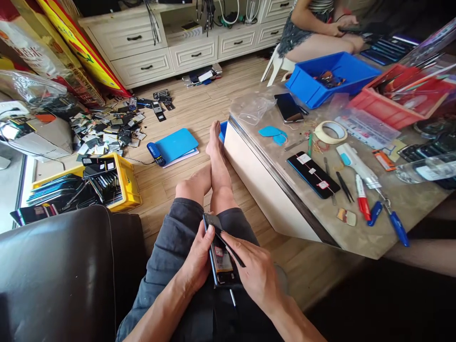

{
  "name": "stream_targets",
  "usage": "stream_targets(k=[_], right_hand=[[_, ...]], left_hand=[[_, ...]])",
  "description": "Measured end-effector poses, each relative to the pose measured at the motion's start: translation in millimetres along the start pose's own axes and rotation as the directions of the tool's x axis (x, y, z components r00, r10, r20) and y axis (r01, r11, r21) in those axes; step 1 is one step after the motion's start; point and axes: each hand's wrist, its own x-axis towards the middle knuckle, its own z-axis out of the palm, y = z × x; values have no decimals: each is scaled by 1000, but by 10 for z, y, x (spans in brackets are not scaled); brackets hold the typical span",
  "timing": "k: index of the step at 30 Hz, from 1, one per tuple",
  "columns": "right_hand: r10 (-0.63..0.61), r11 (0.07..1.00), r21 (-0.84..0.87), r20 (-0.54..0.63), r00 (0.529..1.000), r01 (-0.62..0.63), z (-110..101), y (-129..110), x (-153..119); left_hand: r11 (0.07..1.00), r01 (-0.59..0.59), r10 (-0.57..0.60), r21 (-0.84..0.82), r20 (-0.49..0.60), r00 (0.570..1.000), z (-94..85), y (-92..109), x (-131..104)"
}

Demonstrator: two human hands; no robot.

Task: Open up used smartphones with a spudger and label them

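Over my lap, my left hand (196,259) is closed around the edge of an opened phone (223,261), thumb on its upper end. Its inside faces up, showing a battery with a pink-bordered label and a dark cover at the top. Bent over the phone's right side, my right hand (254,270) grips a slim black strip-like tool (233,251) lying slantwise across it. The tool's exact kind is hard to make out, and its tip is by the upper part of the phone. A thin silver stick (232,298) shows just below the phone, against dark cloth.
On the table (374,244) at right lie a labelled phone (313,175), black tweezers (344,186), tape (330,132), a red marker (362,197), and bins (331,71). A yellow crate (130,185) of phone parts stands left, beside a sofa (64,266). Another person (317,28) sits behind.
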Motion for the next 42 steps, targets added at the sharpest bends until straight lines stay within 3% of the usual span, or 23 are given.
stream_targets(k=[4, 6, 8, 11, 14, 15, 16, 18, 21, 25, 29, 35, 37, 38, 40, 42], right_hand=[[76, 997, -26, -88, 993, -79, -221, -79, -17], [184, 981, -30, -159, 970, -191, -379, -131, 31], [355, 934, 42, -192, 915, -354, -517, -155, 85], [603, 798, 212, -253, 757, -565, -590, -94, 92], [736, 670, 359, -430, 522, -649, -451, 52, -11], [763, 641, 419, -442, 472, -643, -372, 95, -53], [787, 616, 481, -414, 458, -624, -286, 125, -92], [814, 567, 582, -288, 504, -583, -120, 136, -144], [778, 509, 624, -39, 627, -593, 36, 50, -154], [630, 531, 573, 227, 743, -625, -2, -70, -90], [590, 581, 499, 286, 755, -643, -157, -71, -35], [563, 566, 390, 461, 686, -727, -262, 11, -7], [567, 598, 353, 449, 691, -719, -327, 35, 21], [578, 644, 326, 386, 720, -692, -371, 41, 39], [561, 766, 253, 186, 806, -591, -463, 41, 71], [433, 889, 142, 50, 900, -436, -513, 41, 84]], left_hand=[[991, 134, -133, 5, -34, 990, -71, 36, 38], [988, 153, -153, -5, -33, 988, -112, 71, 66], [984, 177, -176, -16, 36, 984, -123, 110, 83], [968, 247, -238, -50, 142, 961, -66, 149, 64], [969, 204, -185, -138, 139, 973, -5, 140, 19], [967, 192, -170, -166, 136, 976, -1, 128, 9], [963, 191, -168, -191, 128, 977, -8, 114, 4], [948, 217, -205, -232, 78, 976, -41, 90, 8], [916, 298, -310, -267, -5, 951, -82, 97, 31], [883, 384, -409, -269, -43, 911, -55, 172, 38], [880, 389, -429, -271, -102, 898, -42, 223, 33], [859, 449, -453, -247, 44, 891, -52, 215, 54], [876, 445, -447, -184, 32, 894, -28, 214, 59], [882, 443, -446, -161, 17, 895, -12, 215, 58], [887, 438, -442, -148, 10, 897, 22, 220, 48], [888, 430, -427, -164, 52, 903, 50, 221, 35]])
